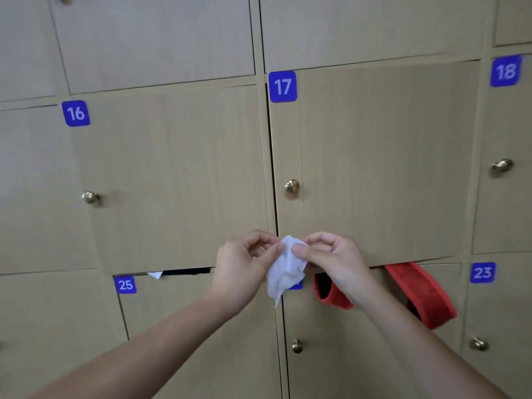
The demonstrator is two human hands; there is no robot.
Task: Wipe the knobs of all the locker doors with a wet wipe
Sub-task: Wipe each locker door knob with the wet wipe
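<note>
A white wet wipe [283, 267] hangs crumpled between both hands in front of the lockers. My left hand [244, 266] pinches its upper left edge and my right hand [334, 259] pinches its upper right edge. Above the hands, door 17 carries a brass knob [292, 186]. Door 16 has its knob [89, 197] to the left, and door 18 has a knob [502, 165] at the far right. Lower down are the knob [297, 346] of the door under 17 and the knob [478, 344] of door 23. No hand touches a knob.
A red strap [423, 292] hangs out from under door 17, with a second red loop [331, 295] behind my right wrist. The top edge of door 25 [184, 272] shows a dark gap with a scrap of white paper. Blue number labels mark the beige wooden doors.
</note>
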